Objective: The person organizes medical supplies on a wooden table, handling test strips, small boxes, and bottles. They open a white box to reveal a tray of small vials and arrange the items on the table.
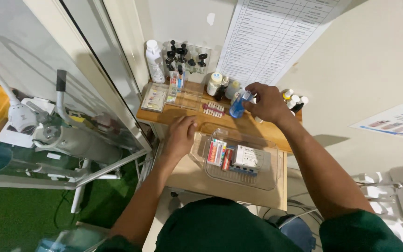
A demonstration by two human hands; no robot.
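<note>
Right hand, just above the centre of the frame, is closed around a small blue bottle, which sticks out to the left of the fingers and tilts over the back shelf. Left hand, at the centre, lies flat and open with fingers curled on the wooden table, touching the left rim of a clear plastic tray. Inside that tray, small boxes sit side by side. Behind the bottle, a white jar and a tall white bottle stand near the wall, upper centre.
</note>
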